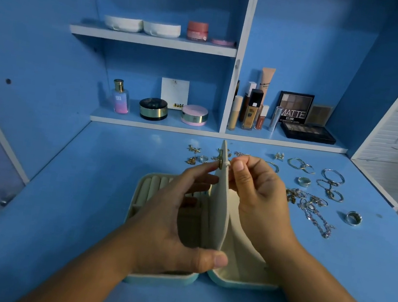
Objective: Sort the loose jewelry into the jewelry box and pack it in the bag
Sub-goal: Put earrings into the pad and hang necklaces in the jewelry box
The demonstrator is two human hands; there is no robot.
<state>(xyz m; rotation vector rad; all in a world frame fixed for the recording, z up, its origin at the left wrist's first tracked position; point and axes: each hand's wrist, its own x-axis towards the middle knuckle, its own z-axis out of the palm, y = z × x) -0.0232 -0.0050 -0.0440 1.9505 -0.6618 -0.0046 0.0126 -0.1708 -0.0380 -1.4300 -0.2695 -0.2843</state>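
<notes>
- Jewelry box open flat on the worktop, dead centre, close to the body. Ring rolls in the left half, plain cream lining in the right.
- Cream divider panel stood upright on the hinge line, long axis running away from the body, top edge farthest.
- Gold stud on the panel's left face near the top, apparently pushed through.
- Left hand curled round the panel: thumb clamping the near lower edge, fingers up along the left face toward the stud.
- Right hand on the panel's right side, thumb and forefinger pinched together at the top, directly opposite the stud. Probably fitting its back; piece too small to confirm.
- Key relation: stud and pinch on opposite faces of the same panel. Right hand working, left only bracing.
- Loose jewelry right of and behind the box, so nearer the right hand: tangled chains, wide ring, second ring, hoops, bangles. Small earrings behind the panel.
- Judged early in the sort: most pieces not yet boxed. No bag in view.
- Blue worktop inside a blue shelving unit. Shelf behind with cosmetics, plus an eyeshadow palette.
</notes>
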